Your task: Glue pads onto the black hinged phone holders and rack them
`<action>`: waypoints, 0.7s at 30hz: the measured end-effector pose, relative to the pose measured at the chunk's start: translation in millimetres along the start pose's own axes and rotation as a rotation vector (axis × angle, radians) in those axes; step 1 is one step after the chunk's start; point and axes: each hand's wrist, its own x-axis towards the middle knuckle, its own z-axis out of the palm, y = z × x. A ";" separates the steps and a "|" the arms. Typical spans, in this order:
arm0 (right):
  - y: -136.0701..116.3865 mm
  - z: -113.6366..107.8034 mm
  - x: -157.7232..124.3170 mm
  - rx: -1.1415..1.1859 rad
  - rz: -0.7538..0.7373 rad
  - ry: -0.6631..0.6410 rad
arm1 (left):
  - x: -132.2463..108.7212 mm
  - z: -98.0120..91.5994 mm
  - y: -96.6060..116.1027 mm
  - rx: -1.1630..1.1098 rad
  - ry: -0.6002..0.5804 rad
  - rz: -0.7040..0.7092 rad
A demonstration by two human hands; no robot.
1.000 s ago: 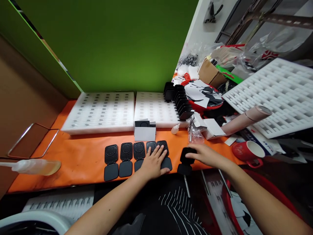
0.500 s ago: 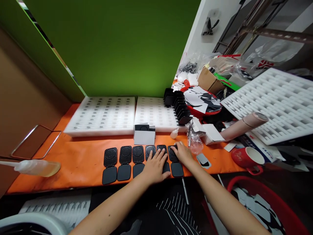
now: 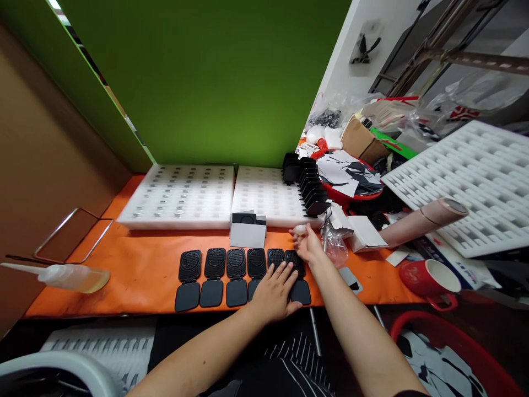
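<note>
Right hand (image 3: 308, 245): curled round small bottle (image 3: 300, 230); your grip, if slack, may drop it.
Left hand (image 3: 275, 290): spread, lower centre; pressure may skew black plates (image 3: 236, 263).

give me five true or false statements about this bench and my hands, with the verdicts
1. The left hand is spread over some of the black pieces. True.
2. The right hand is on the red mug. False: it has the small white bottle between its fingers.
3. The bench cover is blue. False: orange.
4. Two white blocks sit side by side. True.
5. The black pieces form a row of three. False: six.
</note>
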 end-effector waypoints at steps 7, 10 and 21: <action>28.2 -14.0 -3.6 -0.054 -0.402 0.251 | 1.6 1.5 -1.1 -0.028 -0.003 -0.007; 37.3 -16.4 -2.1 -0.057 -0.416 0.283 | 1.8 2.5 -1.7 -0.025 0.001 -0.005; 46.5 -19.0 3.7 -0.185 -0.494 0.314 | 2.3 -6.7 0.8 -0.061 -0.004 -0.017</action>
